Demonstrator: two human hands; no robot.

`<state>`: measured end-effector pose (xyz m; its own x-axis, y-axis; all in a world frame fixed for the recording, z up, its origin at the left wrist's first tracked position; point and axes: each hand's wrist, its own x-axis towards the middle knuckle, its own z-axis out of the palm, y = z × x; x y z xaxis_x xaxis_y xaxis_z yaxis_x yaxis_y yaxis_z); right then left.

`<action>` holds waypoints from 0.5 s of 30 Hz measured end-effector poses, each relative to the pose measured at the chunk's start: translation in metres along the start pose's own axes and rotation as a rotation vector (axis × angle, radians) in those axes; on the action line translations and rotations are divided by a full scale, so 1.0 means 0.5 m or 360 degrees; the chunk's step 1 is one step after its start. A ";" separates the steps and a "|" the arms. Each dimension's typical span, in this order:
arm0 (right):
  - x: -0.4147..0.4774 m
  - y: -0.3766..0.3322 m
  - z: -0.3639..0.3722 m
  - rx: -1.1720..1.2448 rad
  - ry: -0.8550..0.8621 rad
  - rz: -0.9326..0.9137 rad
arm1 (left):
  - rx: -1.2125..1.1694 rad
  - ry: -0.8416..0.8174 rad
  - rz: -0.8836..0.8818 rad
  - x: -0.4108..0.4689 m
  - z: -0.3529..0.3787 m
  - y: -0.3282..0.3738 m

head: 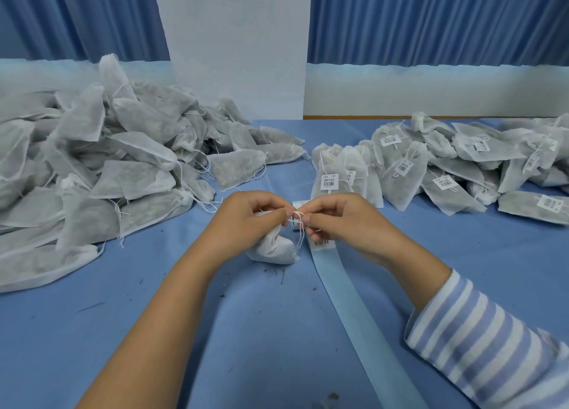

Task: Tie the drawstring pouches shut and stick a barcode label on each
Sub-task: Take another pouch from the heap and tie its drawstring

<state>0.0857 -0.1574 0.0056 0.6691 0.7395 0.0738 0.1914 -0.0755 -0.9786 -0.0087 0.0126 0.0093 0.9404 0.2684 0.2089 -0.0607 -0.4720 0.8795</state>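
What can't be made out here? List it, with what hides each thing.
All in the head view:
- Drawstring knot: whether it is tied is covered by fingertips of the left hand and right hand.
- Pouch neck: hidden inside the left hand.
- Label roll: mostly behind the right hand.
- Print on the labels: too small to read.
- Unlabelled pile: cut off by the left edge.

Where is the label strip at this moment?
Head view: the label strip lies centre-right, running from under the right hand toward the camera, beside the held pouch.
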 end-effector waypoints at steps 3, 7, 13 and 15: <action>-0.002 0.002 0.006 -0.0009 0.0059 -0.0083 | -0.0098 0.0027 -0.0075 0.002 0.002 0.000; -0.003 0.005 0.007 -0.0191 0.0151 -0.0240 | -0.0059 -0.0108 -0.0188 0.003 0.000 0.001; -0.007 0.005 0.016 -0.0373 0.0289 -0.0276 | -0.0112 -0.0172 -0.0250 0.002 -0.001 0.004; -0.007 0.006 0.018 -0.0407 0.0300 -0.0282 | -0.0097 -0.0178 -0.0259 0.002 -0.001 0.005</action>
<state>0.0773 -0.1540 0.0008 0.7256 0.6214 0.2956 0.4737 -0.1395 -0.8696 -0.0083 0.0120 0.0120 0.9705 0.2407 0.0159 0.0785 -0.3773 0.9228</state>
